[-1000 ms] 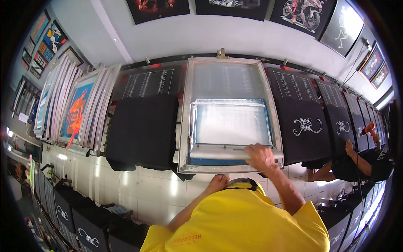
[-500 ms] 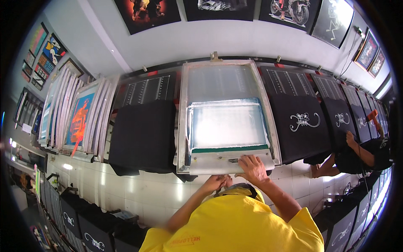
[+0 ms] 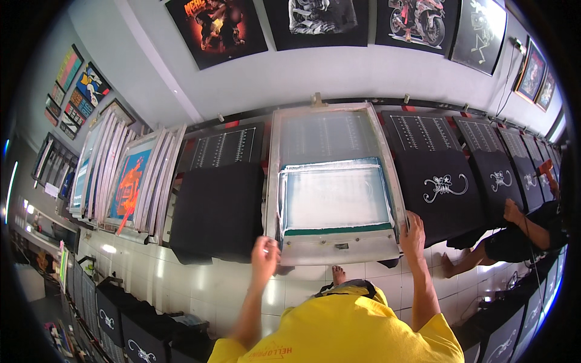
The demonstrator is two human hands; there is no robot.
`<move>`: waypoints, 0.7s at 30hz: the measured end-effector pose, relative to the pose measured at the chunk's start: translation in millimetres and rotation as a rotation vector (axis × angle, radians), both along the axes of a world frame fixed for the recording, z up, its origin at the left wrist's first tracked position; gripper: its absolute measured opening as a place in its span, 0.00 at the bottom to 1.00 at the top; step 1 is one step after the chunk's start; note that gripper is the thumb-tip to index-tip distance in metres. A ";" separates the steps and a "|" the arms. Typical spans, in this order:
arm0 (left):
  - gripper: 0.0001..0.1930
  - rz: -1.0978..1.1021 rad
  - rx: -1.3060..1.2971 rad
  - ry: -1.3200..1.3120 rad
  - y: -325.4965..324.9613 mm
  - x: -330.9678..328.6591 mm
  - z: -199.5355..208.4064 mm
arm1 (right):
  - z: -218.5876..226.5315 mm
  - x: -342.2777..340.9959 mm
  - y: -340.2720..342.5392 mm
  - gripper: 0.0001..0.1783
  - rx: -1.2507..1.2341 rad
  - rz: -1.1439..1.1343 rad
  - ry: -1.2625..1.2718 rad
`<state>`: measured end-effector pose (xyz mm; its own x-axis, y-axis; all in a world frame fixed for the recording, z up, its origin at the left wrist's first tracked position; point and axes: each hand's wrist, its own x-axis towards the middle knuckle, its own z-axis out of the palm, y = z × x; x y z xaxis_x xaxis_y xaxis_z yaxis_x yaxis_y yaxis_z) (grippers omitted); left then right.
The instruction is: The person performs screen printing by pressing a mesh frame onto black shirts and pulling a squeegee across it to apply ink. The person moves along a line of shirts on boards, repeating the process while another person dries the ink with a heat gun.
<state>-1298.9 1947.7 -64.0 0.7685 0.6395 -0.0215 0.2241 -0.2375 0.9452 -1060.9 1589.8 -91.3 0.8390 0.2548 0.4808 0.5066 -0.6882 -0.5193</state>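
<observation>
In front of me lies a screen printing frame [image 3: 393, 175] with pale mesh. White ink covers the lower area of the mesh, bordered in teal, with a dark green strip along its near side. My left hand [image 3: 265, 259] is closed at the frame's near left corner, its fingers curled and slightly blurred. At the right side rail, near the front, my right hand [image 3: 413, 235] is closed around the edge, thumb toward the mesh. What lies under the frame is mostly hidden.
Black shirts on boards flank the frame: a plain one [image 3: 216, 209] at left, a white-printed one [image 3: 439, 209] at right. Several upright screens [image 3: 130, 181] stand farther left. Another person's arm [image 3: 525, 225] reaches in at right. A clamp [image 3: 318, 100] sits at the frame's far end.
My right hand has moved from the frame's near rail to its right side. My left hand has risen from below the near edge to the left corner. The view has shifted slightly.
</observation>
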 end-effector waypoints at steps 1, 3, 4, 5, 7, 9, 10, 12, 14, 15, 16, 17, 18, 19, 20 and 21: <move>0.07 0.103 0.260 -0.091 14.7 3.1 -10.6 | -13.1 6.3 -6.4 0.17 -0.015 -0.051 -0.008; 0.08 0.157 0.539 0.021 33.9 5.4 -31.6 | -36.4 18.9 -16.5 0.16 0.049 -0.070 0.143; 0.09 0.184 0.678 0.076 41.4 5.4 -41.7 | -46.2 24.2 -19.7 0.16 0.081 -0.079 0.218; 0.09 0.146 0.664 0.171 47.4 5.0 -53.1 | -51.6 26.9 -19.3 0.15 0.119 -0.096 0.267; 0.11 0.076 0.635 0.361 57.0 0.4 -70.3 | -54.8 30.5 -13.6 0.14 0.198 -0.124 0.364; 0.11 0.057 0.580 0.303 61.9 2.0 -78.9 | -59.5 36.0 -10.7 0.14 0.251 -0.161 0.381; 0.11 0.057 0.560 0.266 64.9 1.6 -82.5 | -61.7 39.0 -9.2 0.14 0.278 -0.179 0.389; 0.11 0.060 0.530 0.231 67.8 7.6 -80.5 | -68.0 42.0 -11.7 0.13 0.264 -0.191 0.327; 0.12 0.073 0.511 0.247 67.5 7.4 -74.5 | -69.7 44.9 -14.1 0.12 0.293 -0.188 0.332; 0.12 0.075 0.482 0.243 65.5 8.2 -67.5 | -67.0 44.2 -14.4 0.12 0.329 -0.182 0.368; 0.12 0.077 0.452 0.239 63.7 9.4 -60.0 | -66.0 44.0 -14.9 0.12 0.365 -0.177 0.403; 0.12 0.084 0.426 0.234 63.9 9.3 -54.8 | -67.5 44.1 -14.3 0.12 0.352 -0.167 0.372; 0.11 0.092 0.432 0.250 65.4 8.3 -56.3 | -70.7 44.0 -13.8 0.12 0.340 -0.157 0.340; 0.11 0.099 0.439 0.265 67.3 6.1 -60.3 | -73.6 43.6 -12.6 0.12 0.327 -0.148 0.309; 0.11 0.103 0.444 0.280 67.8 6.0 -64.6 | -74.9 43.4 -13.0 0.12 0.319 -0.150 0.299; 0.10 0.116 0.459 0.277 69.6 7.4 -69.2 | -76.6 43.5 -12.7 0.12 0.312 -0.153 0.290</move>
